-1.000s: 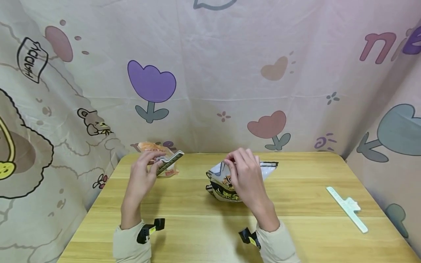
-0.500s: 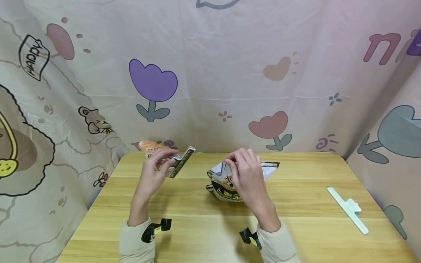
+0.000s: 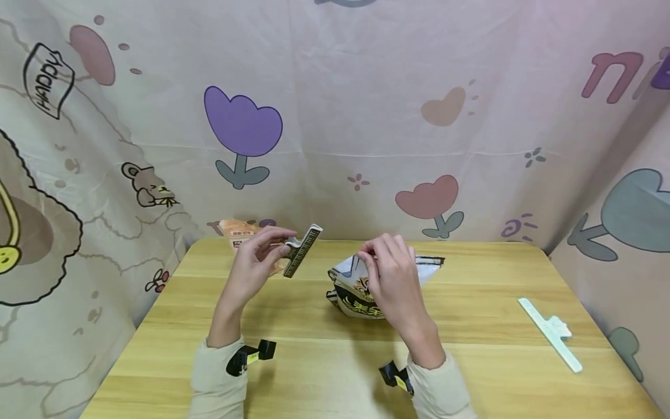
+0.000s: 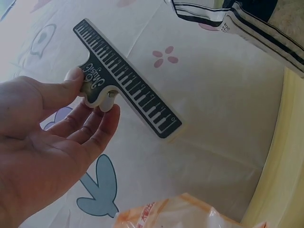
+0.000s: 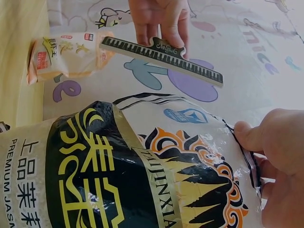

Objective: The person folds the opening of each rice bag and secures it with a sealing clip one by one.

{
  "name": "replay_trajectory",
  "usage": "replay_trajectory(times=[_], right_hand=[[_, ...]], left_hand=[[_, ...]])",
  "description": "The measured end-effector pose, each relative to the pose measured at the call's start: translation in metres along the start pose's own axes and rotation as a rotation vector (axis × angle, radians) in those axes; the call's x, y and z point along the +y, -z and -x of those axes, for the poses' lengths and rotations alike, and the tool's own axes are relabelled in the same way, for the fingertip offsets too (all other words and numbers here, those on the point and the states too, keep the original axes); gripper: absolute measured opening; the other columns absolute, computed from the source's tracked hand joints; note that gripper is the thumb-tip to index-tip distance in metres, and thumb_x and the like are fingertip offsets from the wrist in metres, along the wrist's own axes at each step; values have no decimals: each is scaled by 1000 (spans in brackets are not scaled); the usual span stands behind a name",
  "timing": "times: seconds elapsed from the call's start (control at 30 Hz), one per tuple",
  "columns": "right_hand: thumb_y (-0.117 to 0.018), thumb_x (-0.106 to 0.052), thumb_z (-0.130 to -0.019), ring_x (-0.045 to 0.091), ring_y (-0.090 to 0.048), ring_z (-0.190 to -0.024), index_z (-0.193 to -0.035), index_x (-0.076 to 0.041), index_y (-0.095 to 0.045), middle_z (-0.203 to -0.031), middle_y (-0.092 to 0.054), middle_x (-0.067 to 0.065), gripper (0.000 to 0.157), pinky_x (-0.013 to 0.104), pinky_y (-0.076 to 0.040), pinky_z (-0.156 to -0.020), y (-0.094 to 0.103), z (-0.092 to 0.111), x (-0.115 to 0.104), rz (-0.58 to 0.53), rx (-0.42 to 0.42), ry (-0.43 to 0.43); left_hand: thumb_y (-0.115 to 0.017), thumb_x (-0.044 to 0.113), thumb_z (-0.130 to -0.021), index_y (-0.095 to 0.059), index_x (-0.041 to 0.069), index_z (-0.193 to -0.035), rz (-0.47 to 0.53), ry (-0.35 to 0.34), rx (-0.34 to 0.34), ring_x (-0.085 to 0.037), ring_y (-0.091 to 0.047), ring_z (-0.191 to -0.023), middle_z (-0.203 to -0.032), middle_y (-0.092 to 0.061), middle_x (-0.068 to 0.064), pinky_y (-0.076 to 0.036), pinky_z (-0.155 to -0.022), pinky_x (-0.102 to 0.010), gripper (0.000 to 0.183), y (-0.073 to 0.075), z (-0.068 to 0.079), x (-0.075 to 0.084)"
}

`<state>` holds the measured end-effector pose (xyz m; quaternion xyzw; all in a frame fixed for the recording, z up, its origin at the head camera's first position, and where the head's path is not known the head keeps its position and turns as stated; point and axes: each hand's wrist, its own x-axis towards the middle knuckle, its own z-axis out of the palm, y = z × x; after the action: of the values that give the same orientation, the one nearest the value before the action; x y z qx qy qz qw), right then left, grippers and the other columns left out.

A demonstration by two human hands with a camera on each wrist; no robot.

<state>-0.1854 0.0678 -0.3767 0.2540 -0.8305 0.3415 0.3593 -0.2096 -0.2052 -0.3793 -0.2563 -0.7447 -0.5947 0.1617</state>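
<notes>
Near the table's far edge [image 3: 481,247], a person's left grip [image 3: 252,266] pinches a piano-patterned clip [image 3: 303,251], right grip [image 3: 394,272] a printed bag [image 3: 360,299] by its top; slackening there could slump it.

A gap separates clip [image 3: 303,251] from bag [image 3: 358,299].

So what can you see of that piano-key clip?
The piano-key clip is a long, straight dark bar with a white keyboard print, pale edges and a curvy dark tab lettered "Music"; it looks like plastic. The left hand pinches the tab, holding the clip tilted in the air, apart from the larger bag. Whether it is pressed open, I can't tell.
</notes>
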Motion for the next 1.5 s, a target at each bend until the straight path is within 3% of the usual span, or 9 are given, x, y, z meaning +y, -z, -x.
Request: replay_trajectory(times=[0.4,0.87,1.07,1.5], right_hand=[[-73,-9,-94,20,-46,-81,-96,-8,-68,-88,-62,-1,6,36,-31,-75,-1,0,1,8,4,-5],[-69,-14,-98,20,-47,-83,-97,-6,-68,-90,-63,-1,8,36,-32,-76,-1,0,-2,16,-7,-1],[-73,-10,-95,20,-47,-82,-96,-8,-67,-90,-62,-2,6,34,-31,-74,-1,2,-2,34,-5,-3],[-73,-10,-95,20,-47,-82,-96,-8,-67,-89,-62,-1,6,35,-31,-75,-3,2,0,20,3,-1]], left_hand=[[-64,-9,-96,-67,-7,-121,18,68,-88,-17,-65,-104,-119,-65,-22,-55,-88,-25,25,-10,-15,-1],[-64,-10,-95,-69,-7,-118,79,44,-24,-19,-64,-103,-114,-65,-21,-54,-88,-24,24,-23,-11,-7],[-65,-11,-94,-67,-10,-119,112,33,-34,-18,-66,-108,-120,-65,-26,-53,-93,-26,26,-26,-10,-10],[-66,-9,-94,-67,-10,-120,161,61,-24,-17,-67,-102,-118,-68,-22,-57,-88,-29,26,-31,-12,-8]])
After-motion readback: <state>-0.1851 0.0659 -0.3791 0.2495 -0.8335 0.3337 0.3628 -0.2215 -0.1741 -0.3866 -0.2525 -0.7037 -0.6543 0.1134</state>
